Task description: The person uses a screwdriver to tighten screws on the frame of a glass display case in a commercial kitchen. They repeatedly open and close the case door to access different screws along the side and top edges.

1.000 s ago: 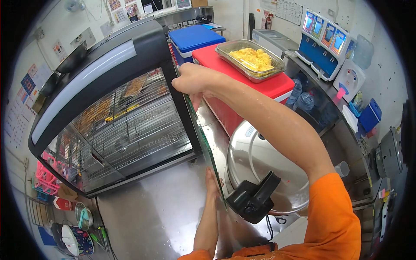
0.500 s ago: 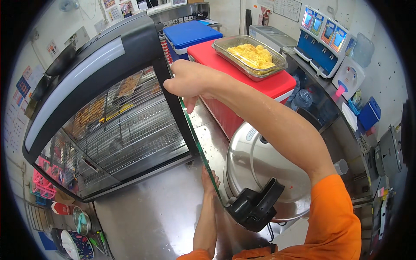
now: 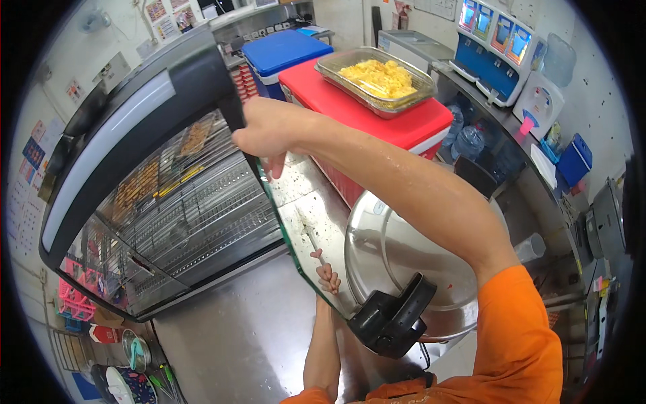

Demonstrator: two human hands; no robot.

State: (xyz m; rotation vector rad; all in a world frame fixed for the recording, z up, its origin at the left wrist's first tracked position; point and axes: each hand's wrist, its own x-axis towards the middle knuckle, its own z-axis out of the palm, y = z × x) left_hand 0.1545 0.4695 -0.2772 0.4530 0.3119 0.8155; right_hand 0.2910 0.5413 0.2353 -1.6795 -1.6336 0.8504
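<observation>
Basically, right hand [image 3: 270, 129], 11 o'clock, is gripping glass panel [image 3: 281, 225], needing steady support; left hand [image 3: 328, 277], 6 o'clock, is showing curled fingers, hold unclear.

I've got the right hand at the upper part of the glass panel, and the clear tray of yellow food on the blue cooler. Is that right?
The cooler is wrong: the head view shows the clear tray of yellow food on the red cooler. The right hand is at the upper part of the glass panel.
</observation>
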